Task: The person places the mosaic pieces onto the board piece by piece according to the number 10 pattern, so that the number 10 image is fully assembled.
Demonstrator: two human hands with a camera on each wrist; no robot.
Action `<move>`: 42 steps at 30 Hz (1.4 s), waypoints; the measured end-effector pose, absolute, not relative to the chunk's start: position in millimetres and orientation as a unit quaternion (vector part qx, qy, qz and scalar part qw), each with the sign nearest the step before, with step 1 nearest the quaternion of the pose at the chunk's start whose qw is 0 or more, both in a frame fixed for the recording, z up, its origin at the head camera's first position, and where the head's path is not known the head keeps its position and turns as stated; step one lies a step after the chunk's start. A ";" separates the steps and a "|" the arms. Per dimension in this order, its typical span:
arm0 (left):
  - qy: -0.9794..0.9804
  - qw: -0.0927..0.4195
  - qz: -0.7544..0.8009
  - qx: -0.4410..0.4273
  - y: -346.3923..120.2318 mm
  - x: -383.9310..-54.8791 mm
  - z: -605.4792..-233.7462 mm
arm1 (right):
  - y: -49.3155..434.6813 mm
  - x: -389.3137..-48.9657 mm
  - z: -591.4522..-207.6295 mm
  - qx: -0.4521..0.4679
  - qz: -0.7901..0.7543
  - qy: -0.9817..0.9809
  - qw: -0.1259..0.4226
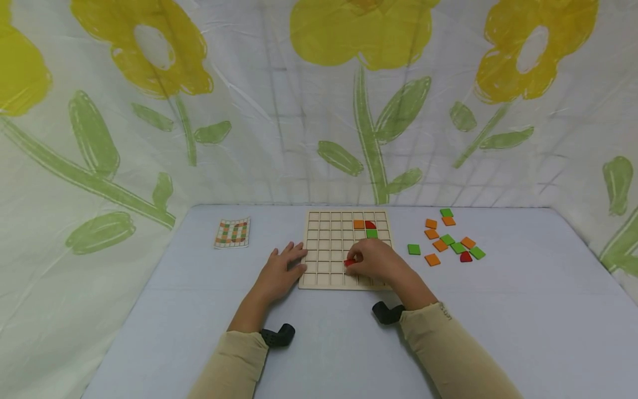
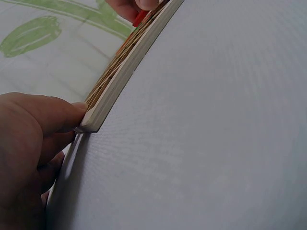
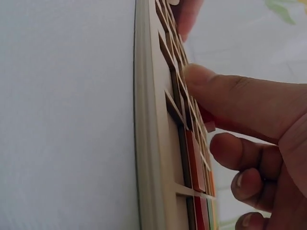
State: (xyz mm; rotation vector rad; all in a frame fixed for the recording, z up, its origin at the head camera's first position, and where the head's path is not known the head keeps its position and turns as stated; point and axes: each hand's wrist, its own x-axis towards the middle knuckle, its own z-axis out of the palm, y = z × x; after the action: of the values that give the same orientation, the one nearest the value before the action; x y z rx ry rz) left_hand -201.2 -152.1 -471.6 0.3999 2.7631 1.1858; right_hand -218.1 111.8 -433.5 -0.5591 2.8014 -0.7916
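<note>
Head view: the right hand (image 1: 379,261) is pinching a red piece (image 1: 349,263) at 6 o'clock from the center of the gridded board (image 1: 324,278); the left hand (image 1: 279,274), fingers apart, is touching the 9 o'clock edge. Left-wrist view: the left thumb (image 2: 53,112) is contacting the board's end. Right-wrist view: the red piece is showing behind the right thumb (image 3: 244,99).

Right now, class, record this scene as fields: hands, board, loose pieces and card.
Left hand: touching the left edge of the board
Right hand: pinching a red piece over the board
Board: holds an orange square and a green square
Loose pieces: orange, green and red, right of the board
Patterned card: on the table, left of the board
</note>
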 end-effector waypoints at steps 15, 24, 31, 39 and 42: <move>0.911 0.054 0.388 0.131 -150.6 -199.9 -470.3 | 114.6 -216.6 -429.6 -0.184 -0.238 0.949 0.093; 0.911 0.057 0.387 0.128 -149.6 -199.1 -469.3 | 127.1 -219.6 -423.6 -0.167 -0.262 0.944 0.110; 0.912 0.058 0.384 0.129 -150.3 -199.2 -469.0 | 165.4 -230.7 -416.5 -0.100 -0.280 0.949 0.104; 0.913 0.058 0.383 0.130 -150.7 -200.1 -468.7 | 224.6 -234.7 -411.4 -0.019 -0.290 0.954 0.076; 0.913 0.059 0.382 0.130 -151.3 -200.3 -469.3 | 243.0 -234.1 -414.5 -0.002 -0.288 0.954 0.080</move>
State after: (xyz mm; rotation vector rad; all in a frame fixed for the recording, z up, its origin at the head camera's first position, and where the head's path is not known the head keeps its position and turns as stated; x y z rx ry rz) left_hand -200.3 -151.3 -469.3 0.3948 2.7666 1.1564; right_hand -234.1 243.0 -414.5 -0.0073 2.8546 -0.8600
